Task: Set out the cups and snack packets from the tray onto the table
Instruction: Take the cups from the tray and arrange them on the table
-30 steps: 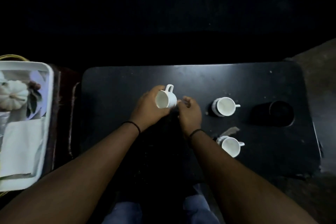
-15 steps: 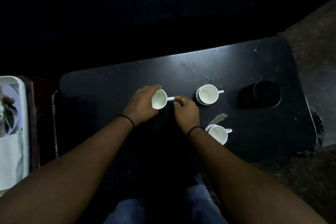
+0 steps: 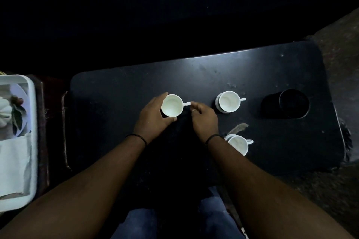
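Both hands on a cup at mid-counter.
Left hand (image 3: pixel 153 117) cradles the upright cup (image 3: pixel 172 105); right hand (image 3: pixel 204 117) pinches its handle. Two more cups (image 3: pixel 229 101) stand rightward on the counter (image 3: pixel 120 91); tray (image 3: pixel 32 122) at left.

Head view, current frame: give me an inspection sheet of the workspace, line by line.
Surface: dark table, scuffed and speckled, with a pale smear.
Job's things: three white cups on the table: held cup, far cup, near cup partly behind the right forearm. White tray off the table's left end.
Clutter: dark round container.
Grippers: left hand cups the held cup's side; right hand fingers pinch its handle.
Cables: nothing seen.
Surroundings: very dark; rough floor at right.
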